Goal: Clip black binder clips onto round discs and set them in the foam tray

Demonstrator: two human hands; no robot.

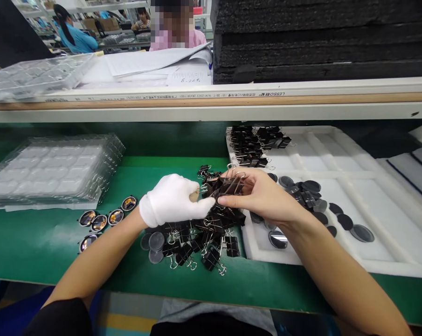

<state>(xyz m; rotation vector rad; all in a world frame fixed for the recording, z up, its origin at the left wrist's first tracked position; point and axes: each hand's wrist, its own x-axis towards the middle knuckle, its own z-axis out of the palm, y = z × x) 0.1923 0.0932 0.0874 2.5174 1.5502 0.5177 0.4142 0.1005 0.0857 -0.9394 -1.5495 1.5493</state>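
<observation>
My left hand [177,200], in a white glove, is closed at the left side of a bunch of black binder clips [226,185]. From the right, my bare right hand [258,193] grips the same bunch between thumb and fingers. Some silver wire handles stick up above the fingers. Below both hands a loose pile of binder clips [211,256] lies on the green table [127,275]. Clear round discs [156,241] rest at the pile's left edge. My fingers partly hide how the clips sit in each hand.
A white foam tray [354,196] on the right holds more binder clips [249,144] and dark round discs [344,221]. Left are round black-rimmed pieces [116,217] and stacked clear plastic trays [53,170]. A shelf edge [197,112] crosses behind; people are beyond it.
</observation>
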